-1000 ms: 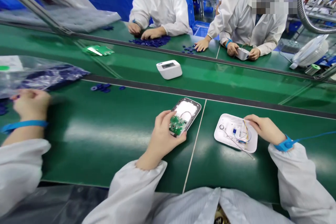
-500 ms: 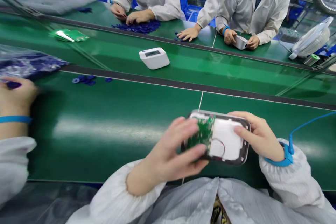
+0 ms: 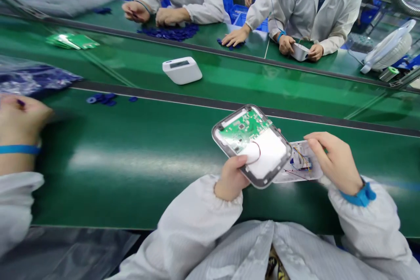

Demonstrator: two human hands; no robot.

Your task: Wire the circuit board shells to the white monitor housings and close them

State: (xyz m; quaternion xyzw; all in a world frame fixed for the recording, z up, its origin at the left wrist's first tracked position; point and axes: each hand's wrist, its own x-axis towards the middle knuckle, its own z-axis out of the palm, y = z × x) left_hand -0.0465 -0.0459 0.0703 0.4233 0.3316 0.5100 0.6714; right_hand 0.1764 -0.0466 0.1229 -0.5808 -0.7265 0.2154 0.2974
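My left hand [image 3: 233,176] grips the lower edge of a grey-rimmed device housing half [image 3: 274,148], its thumb on the inner side. A green circuit board [image 3: 245,127] fills the far part of that half, beside a white area with a thin wire loop. Partly behind it lies a second, white casing shell [image 3: 297,175] with several coloured wires and a small part inside. My right hand [image 3: 337,162] pinches the right end of that shell, fingers curled over its rim.
A finished-looking white device [image 3: 182,71] rides on the green conveyor belt [image 3: 236,83], with green boards [image 3: 72,41] further left. At left are purple rings [image 3: 102,98] and a neighbour's hand [image 3: 24,116]. Co-workers sit opposite, near a white fan [image 3: 389,46].
My left hand has shifted from over the circuit board to the housing's lower edge and tilted it left. The white shell has come into view, held by my right hand. The belt's items moved left.
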